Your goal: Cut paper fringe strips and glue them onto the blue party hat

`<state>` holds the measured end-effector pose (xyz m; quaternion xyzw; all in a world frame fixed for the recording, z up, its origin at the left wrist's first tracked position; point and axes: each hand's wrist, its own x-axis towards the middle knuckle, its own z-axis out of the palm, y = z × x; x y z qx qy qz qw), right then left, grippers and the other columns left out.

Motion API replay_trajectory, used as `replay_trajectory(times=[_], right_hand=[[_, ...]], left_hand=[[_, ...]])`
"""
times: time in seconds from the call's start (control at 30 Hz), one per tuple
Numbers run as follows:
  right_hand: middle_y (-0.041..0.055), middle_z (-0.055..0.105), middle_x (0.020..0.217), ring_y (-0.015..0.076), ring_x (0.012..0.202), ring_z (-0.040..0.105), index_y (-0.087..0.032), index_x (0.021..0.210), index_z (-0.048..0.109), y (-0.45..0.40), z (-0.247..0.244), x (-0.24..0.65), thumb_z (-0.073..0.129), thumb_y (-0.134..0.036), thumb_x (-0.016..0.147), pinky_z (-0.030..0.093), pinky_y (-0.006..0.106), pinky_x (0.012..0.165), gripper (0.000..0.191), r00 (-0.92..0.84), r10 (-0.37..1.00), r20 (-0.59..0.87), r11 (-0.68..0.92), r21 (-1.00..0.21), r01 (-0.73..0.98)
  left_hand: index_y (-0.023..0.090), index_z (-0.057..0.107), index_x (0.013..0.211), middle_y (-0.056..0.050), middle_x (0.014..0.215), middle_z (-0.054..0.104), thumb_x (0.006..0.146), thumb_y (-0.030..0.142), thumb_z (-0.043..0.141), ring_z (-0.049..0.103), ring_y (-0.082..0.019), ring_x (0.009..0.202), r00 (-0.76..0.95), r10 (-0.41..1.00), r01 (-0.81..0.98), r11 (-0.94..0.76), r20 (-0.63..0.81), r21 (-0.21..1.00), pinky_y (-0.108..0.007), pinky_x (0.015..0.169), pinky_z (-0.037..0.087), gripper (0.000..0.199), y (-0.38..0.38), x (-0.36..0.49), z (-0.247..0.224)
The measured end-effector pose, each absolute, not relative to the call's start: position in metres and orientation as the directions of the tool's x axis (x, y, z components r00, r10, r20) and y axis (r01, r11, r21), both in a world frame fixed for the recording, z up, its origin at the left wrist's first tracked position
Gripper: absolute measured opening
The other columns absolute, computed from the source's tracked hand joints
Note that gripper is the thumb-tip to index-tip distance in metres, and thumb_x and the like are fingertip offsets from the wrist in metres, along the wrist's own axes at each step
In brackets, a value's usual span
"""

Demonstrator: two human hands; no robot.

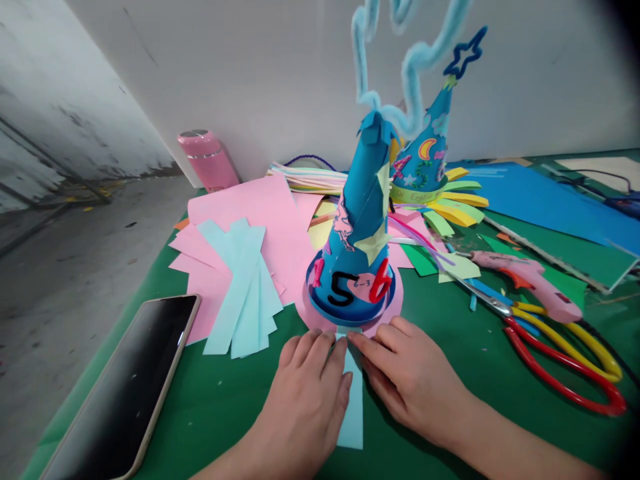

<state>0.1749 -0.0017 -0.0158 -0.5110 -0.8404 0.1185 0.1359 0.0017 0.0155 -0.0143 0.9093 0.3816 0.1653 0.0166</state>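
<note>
A blue cone party hat (357,220) stands upright on its round pink brim (399,300), decorated with a black 5, a red 6 and pale stars. A light blue paper strip (354,420) runs from the front of the brim towards me. My left hand (307,387) presses its fingertips on the strip's far end from the left. From the right, my right hand (413,373) presses there too, its forefinger on the strip beside the left fingertips. Both hands have their fingers bent and close together. Parts of the strip are hidden under them.
Several light blue strips (245,287) lie on pink paper (275,207) at left, near a phone (130,380). At right are scissors (565,367) and a pink glue gun (535,277). Behind stand a second cone hat (425,150) and a pink bottle (210,160).
</note>
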Motion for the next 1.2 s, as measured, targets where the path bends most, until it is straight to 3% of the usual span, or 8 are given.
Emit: replay_trajectory(times=[0.47, 0.83, 1.2], right_hand=[[0.0047, 0.053, 0.081, 0.0202, 0.076, 0.042, -0.022, 0.117, 0.042, 0.007, -0.014, 0.175, 0.036, -0.025, 0.083, 0.033, 0.034, 0.062, 0.034, -0.473, 0.88, 0.029, 0.461, -0.288, 0.839], [0.0051, 0.051, 0.077, 0.0187, 0.073, 0.041, -0.019, 0.117, 0.043, 0.002, -0.018, 0.186, 0.03, -0.024, 0.086, 0.034, 0.033, 0.062, 0.033, -0.475, 0.879, 0.052, 0.462, -0.34, 0.819], [0.0057, 0.051, 0.077, 0.019, 0.073, 0.041, -0.019, 0.112, 0.047, 0.004, -0.016, 0.186, 0.034, -0.022, 0.084, 0.034, 0.033, 0.062, 0.031, -0.469, 0.882, 0.053, 0.459, -0.333, 0.824]], left_hand=[[0.01, 0.055, 0.1, -0.011, 0.092, 0.058, 0.08, 0.02, 0.041, 0.05, -0.025, 0.086, 0.654, 0.716, 0.698, -0.695, 0.243, 0.17, -0.042, 0.074, 0.043, 0.027, 0.017, 0.004, -0.015], [0.012, 0.056, 0.096, -0.011, 0.091, 0.057, 0.079, 0.022, 0.042, 0.049, -0.025, 0.085, 0.664, 0.709, 0.7, -0.701, 0.239, 0.136, -0.041, 0.071, 0.042, 0.024, 0.017, 0.005, -0.016], [0.011, 0.051, 0.109, -0.012, 0.099, 0.056, 0.078, 0.026, 0.042, 0.047, -0.027, 0.088, 0.668, 0.72, 0.717, -0.69, 0.19, 0.099, -0.042, 0.074, 0.04, 0.035, 0.019, 0.007, -0.017]])
